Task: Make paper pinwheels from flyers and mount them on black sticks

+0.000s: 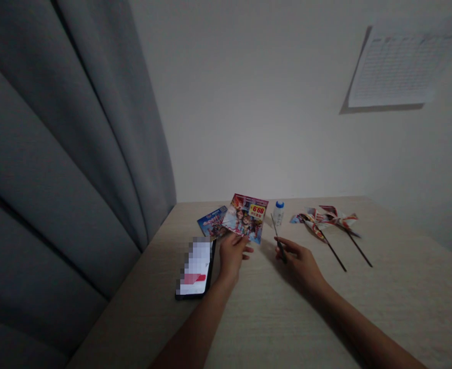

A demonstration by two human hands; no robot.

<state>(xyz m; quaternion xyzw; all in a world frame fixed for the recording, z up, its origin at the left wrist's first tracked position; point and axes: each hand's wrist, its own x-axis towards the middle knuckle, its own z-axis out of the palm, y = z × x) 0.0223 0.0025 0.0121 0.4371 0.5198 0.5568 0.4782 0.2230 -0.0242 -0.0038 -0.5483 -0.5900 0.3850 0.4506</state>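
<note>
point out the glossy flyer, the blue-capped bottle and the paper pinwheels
glossy flyer (pixel 238 218), head view, on its printed front face
blue-capped bottle (pixel 278 215), head view, on its white body
paper pinwheels (pixel 324 217), head view, on the folded paper vanes

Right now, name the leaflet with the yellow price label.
The larger leaflet at your left hand: its yellow price label sets it apart from the blue leaflet, which shows none.
</note>
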